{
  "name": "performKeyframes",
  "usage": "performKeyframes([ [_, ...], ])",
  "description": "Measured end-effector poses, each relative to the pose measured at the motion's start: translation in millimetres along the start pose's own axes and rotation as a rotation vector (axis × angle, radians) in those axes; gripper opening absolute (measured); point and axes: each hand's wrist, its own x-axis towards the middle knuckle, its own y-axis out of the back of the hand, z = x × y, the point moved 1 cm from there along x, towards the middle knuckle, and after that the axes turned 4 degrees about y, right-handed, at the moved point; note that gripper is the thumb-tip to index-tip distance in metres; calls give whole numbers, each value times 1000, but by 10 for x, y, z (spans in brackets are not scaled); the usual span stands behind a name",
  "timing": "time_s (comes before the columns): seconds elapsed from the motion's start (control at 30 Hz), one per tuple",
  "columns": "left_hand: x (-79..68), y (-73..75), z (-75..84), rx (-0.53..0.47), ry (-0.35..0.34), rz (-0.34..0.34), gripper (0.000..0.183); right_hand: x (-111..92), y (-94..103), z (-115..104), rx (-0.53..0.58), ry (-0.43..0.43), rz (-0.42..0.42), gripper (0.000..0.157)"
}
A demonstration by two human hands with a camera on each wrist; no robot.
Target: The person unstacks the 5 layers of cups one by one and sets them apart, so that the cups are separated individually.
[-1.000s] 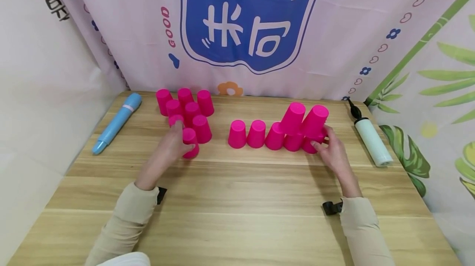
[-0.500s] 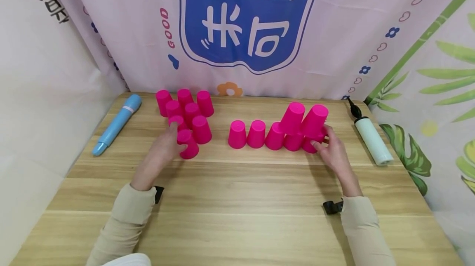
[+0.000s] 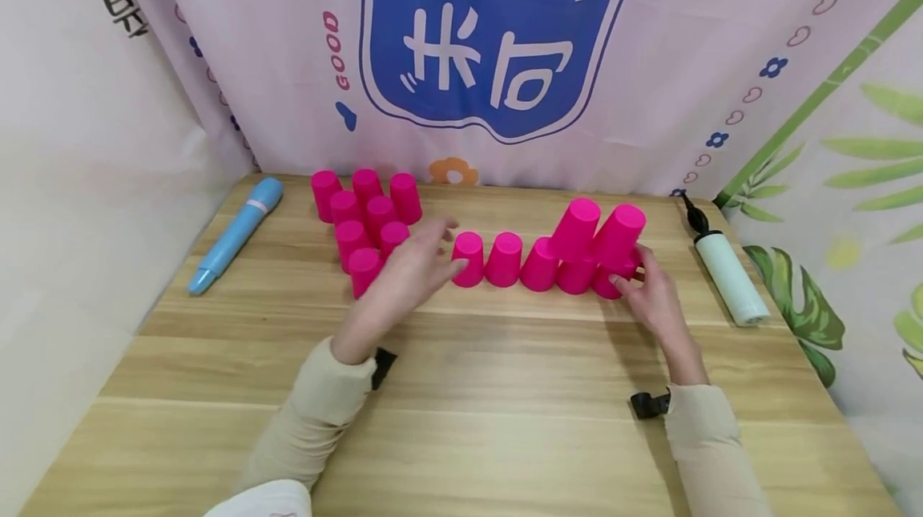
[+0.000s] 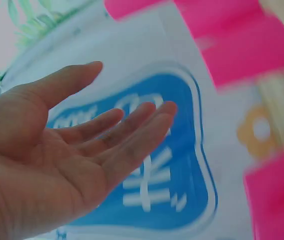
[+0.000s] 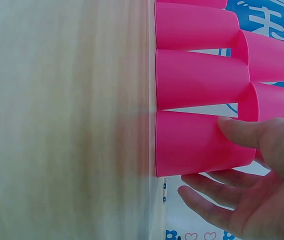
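My left hand is over the table between two sets of pink cups, palm up and fingers spread in the left wrist view, holding nothing. Its fingertips come right up to the leftmost cup of a row of upside-down cups. At the row's other end, my right hand holds the last bottom cup, thumb on its near side and fingers round the far side. Two more upside-down cups, one left and one right, sit on top of the row's right part.
On the left stands a cluster of several upside-down pink cups, partly covered by my left hand. A blue stick-like tube lies at the left table edge. On the right lies a pale green hand pump. A printed cloth hangs behind the table.
My left hand has let go of the front cup of the left cluster and moved right, toward the row. My right hand stays at the row's right end.
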Motion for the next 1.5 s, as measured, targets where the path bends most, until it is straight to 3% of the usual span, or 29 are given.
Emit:
performKeyframes([
  [0.13,147,-217,209,-88,-58,-19,63,-10,-14,15,5,-6,-1,61],
  [0.27,312,-425,316,-217,-86,-2,70,2,-7,17,6,-25,-9,61],
  [0.5,559,-726,376,-335,-43,70,82,2,11,33,11,-37,-17,61],
  [0.7,687,-923,384,-407,-54,66,82,-12,-8,27,13,-43,-23,61],
  [0.97,784,-1061,374,-481,-56,51,79,-12,-12,12,8,-40,-25,62],
  [1.17,814,-1098,412,-459,-68,20,78,8,15,7,7,-25,-21,61],
  [1.5,899,-1235,552,-464,-110,44,74,-1,-4,35,14,-18,-11,62],
])
